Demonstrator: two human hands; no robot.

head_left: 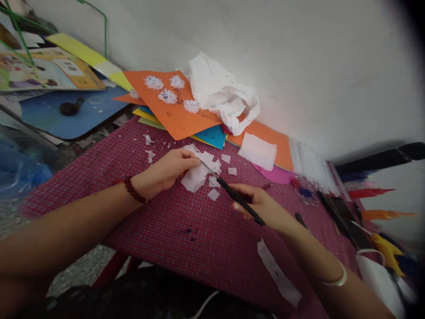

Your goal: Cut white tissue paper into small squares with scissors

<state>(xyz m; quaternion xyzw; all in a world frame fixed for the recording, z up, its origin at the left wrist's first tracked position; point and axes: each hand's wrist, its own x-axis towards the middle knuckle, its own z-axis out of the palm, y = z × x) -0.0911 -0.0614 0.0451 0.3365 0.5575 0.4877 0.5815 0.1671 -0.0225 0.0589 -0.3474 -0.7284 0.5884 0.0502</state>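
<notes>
My right hand (262, 204) is closed round the black handles of a pair of scissors (239, 199), whose blades point up and left. At the blade tips, my left hand (174, 166) pinches a piece of thin white tissue paper (193, 178); the fingers partly hide it. Small cut tissue squares (213, 194) lie under and around the blades on the red checked tablecloth (199, 230). A long tissue strip (279, 272) rests below my right forearm.
Behind my hands lie an orange sheet with white tufts (179, 122), a crumpled white bag (215, 84) and a folded tissue stack (258, 150). A blue table (66, 119) with a picture book (76, 73) stands left. A black phone-like object (347, 215) lies right.
</notes>
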